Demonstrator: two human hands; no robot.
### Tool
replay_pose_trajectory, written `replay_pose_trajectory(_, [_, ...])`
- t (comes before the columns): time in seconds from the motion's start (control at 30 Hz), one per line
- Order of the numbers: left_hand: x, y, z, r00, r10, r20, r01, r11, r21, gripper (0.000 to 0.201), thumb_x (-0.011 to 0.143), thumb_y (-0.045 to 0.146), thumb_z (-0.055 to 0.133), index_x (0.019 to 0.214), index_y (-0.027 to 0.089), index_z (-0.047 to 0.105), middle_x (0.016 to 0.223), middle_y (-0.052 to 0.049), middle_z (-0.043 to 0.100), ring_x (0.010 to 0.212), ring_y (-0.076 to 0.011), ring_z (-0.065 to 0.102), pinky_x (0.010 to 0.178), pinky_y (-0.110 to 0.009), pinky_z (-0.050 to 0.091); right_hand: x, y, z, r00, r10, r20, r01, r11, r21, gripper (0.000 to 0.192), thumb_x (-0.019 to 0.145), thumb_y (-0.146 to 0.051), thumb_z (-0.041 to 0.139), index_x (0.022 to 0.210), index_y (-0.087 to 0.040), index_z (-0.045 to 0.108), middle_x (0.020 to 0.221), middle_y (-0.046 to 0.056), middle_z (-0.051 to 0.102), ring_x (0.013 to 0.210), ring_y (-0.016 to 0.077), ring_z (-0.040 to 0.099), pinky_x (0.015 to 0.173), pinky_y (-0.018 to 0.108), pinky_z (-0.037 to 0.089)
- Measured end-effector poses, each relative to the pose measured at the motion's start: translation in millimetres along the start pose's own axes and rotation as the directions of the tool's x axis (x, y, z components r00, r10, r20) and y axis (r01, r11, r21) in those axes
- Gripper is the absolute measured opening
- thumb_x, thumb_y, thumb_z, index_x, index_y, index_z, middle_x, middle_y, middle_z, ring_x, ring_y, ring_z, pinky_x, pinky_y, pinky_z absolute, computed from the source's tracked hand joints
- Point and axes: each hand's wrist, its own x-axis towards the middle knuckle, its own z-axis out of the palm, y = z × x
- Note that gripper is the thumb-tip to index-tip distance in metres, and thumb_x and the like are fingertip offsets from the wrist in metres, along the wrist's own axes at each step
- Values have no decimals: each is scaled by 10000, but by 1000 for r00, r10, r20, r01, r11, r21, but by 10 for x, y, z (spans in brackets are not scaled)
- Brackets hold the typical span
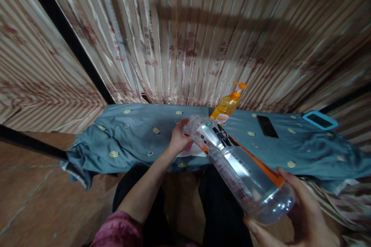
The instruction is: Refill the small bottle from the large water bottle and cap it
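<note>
My right hand (295,216) grips the base of a large clear plastic bottle (237,166) with a silver, black and orange label. The bottle lies tilted, its neck pointing away toward the table. At the bottle's neck, my left hand (180,136) closes around the mouth end, with something pink showing just beneath the fingers. Right behind the bottle's neck stands an orange pump bottle (227,105) on the blue-grey cloth (130,139).
A low table under the blue-grey cloth runs across the view. A black phone (267,126) lies on it at the right, and a blue-framed device (320,120) sits at the far right edge. Striped curtains (185,34) hang behind. Tiled floor lies at the left.
</note>
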Motion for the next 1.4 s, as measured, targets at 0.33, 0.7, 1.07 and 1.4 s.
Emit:
replay_pose_trajectory(0.33, [6,2,-6,1000,5,7,-5,1000,6,605,673,367,897,1207,190,675,1197,-119,769,1112,-323,737,1011,-459,585,-6,-170,40,978,208,-24,-207,977,52,931,800,-539,813,1611,-299,424,1514,112,594,1273,365,683,811,386,675])
replay_pose_trajectory(0.7, [15,-3,-20,1000,-12,4,12,1000,20,591,649,327,901,1185,200,690,1205,-118,774,1129,-331,737,1027,-467,585,14,-192,23,986,163,-25,-163,987,9,952,802,-482,824,1632,-296,397,1544,135,565,1255,385,686,716,386,677])
replay_pose_trajectory(1.07, [17,-12,-11,1000,-8,10,8,1000,-9,596,675,372,889,1204,188,682,1201,-123,775,1123,-329,738,1024,-471,582,20,-203,35,986,164,-38,-163,986,44,920,802,-477,826,1608,-275,431,1568,122,547,1306,373,658,730,356,671])
replay_pose_trajectory(1.4, [14,-42,-1,1000,-15,-15,16,1000,20,601,667,375,884,1202,188,684,1190,-122,778,1087,-313,745,992,-450,589,63,-107,-26,999,44,9,-44,999,-3,994,789,-423,850,1651,-300,369,1526,137,585,1173,351,734,681,346,679])
